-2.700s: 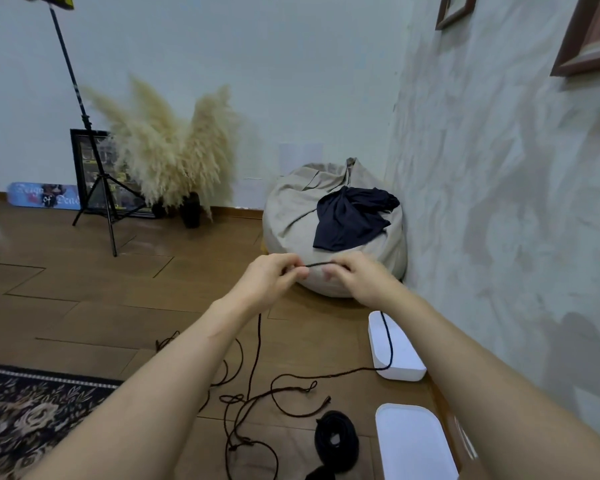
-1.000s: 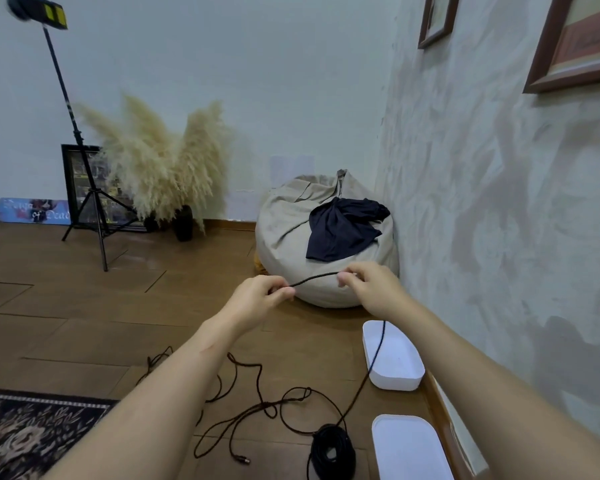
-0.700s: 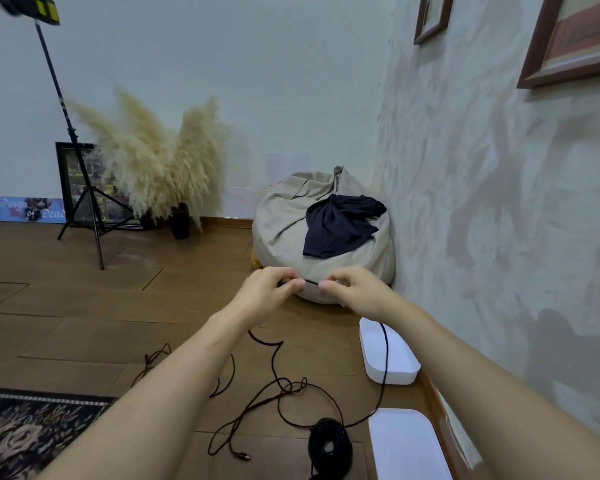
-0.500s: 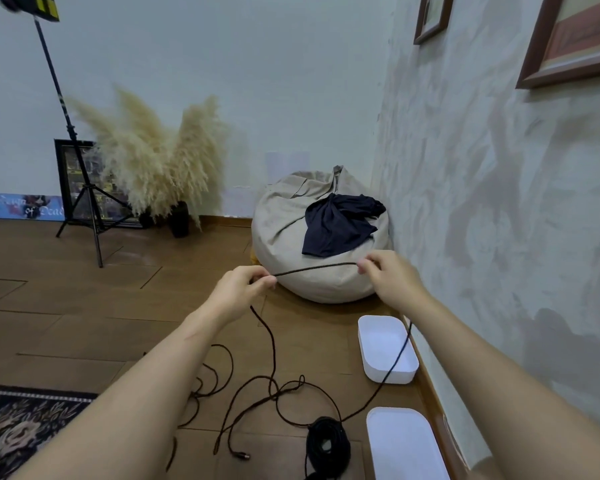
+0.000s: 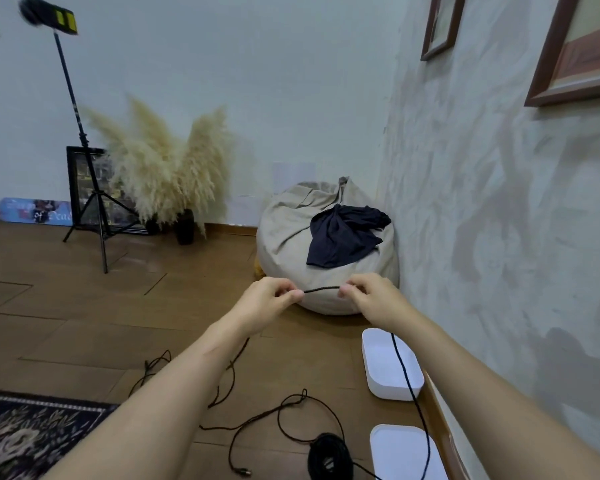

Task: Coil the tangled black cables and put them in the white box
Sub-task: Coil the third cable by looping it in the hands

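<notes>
Little can be read here: the pale blue board (image 5: 35, 211) lying against the far wall at mid left carries dark lettering in which only "of" comes through, the rest being blurred, and the yellow-and-black tag (image 5: 65, 19) atop the black tripod stand (image 5: 84, 150) at upper left shows no legible words. Your left hand (image 5: 269, 301) and right hand (image 5: 373, 299) are raised at the centre of the frame, a short way apart. Each pinches the thin black cable (image 5: 321, 289) between thumb and fingertips, so a short span runs between them in front of the beige beanbag (image 5: 288, 237). From your right hand the cable drops across the open white box (image 5: 385, 389) at lower right and down past a second white container (image 5: 395, 452) at the bottom edge — lid or box, you cannot tell. One coiled black bundle (image 5: 329, 459) lies on the wooden floor (image 5: 84, 323) just left of it, with loose loops of cable (image 5: 284, 407) beside. Two wooden picture frames (image 5: 440, 26) hang on the right wall; one dark blue cloth (image 5: 343, 237) lies on the beanbag.
</notes>
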Demonstrator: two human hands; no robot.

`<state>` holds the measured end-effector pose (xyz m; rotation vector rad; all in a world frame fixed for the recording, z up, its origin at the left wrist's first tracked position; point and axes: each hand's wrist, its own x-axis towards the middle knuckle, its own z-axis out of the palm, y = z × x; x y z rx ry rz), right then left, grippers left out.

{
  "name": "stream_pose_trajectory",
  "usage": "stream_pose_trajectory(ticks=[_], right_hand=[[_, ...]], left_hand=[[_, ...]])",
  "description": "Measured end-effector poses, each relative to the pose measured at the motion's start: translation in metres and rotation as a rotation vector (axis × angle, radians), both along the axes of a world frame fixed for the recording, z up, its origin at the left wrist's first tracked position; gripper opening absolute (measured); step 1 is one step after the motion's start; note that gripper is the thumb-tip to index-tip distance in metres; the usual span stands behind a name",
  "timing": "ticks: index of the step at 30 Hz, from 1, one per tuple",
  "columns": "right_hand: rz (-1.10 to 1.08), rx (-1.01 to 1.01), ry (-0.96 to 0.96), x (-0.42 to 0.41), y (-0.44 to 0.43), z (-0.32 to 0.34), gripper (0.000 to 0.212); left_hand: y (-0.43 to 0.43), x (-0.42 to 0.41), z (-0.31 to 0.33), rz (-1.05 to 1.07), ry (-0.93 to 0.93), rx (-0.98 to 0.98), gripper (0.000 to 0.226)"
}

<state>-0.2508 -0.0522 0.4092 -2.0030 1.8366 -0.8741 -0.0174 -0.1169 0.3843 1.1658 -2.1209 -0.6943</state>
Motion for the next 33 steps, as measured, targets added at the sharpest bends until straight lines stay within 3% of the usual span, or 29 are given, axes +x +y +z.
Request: stream_pose_trajectory(ticks=[3, 8, 10, 13, 15, 20, 23, 25, 33], right_hand=[[0.122, 0.095, -0.054, 0.012, 0.002, 0.0, 0.015], [-0.129, -0.173, -0.017, -0.004, -0.004, 0.007, 0.026], [-0.12, -0.139, -0.052, -0.014, -0.004, 0.007, 0.023], [0.063, -0.006, -0.092, -0.003, 0.001, 0.001, 0.013], [0.121, 0.018, -0.068, 0.01, -0.001, 0.001, 0.018], [-0.087, -0.111, 0.059, -0.004, -0.006, 0.001, 0.029], [-0.016, -0.007, 0.102, 0.007, -0.01, -0.005, 0.021], [0.06, -0.004, 0.031, 0.019, -0.015, -0.005, 0.019], [-0.091, -0.119, 0.025, -0.002, -0.015, 0.0, 0.025]], left_hand=[[0.003, -0.01, 0.0, -0.035, 0.017, -0.041, 0.024], [-0.005, 0.001, -0.001, 0.015, -0.028, -0.059, 0.024], [-0.008, 0.011, -0.002, 0.063, -0.039, -0.071, 0.025], [-0.003, 0.002, 0.003, 0.015, -0.026, -0.101, 0.024], [0.002, -0.012, 0.005, -0.036, -0.061, -0.15, 0.023], [-0.007, 0.001, 0.001, 0.064, -0.08, -0.15, 0.022], [-0.003, -0.007, 0.004, 0.098, -0.12, -0.24, 0.02], [0.005, -0.022, 0.006, 0.023, -0.12, -0.275, 0.022], [-0.008, 0.001, -0.003, 0.049, -0.168, -0.144, 0.031]])
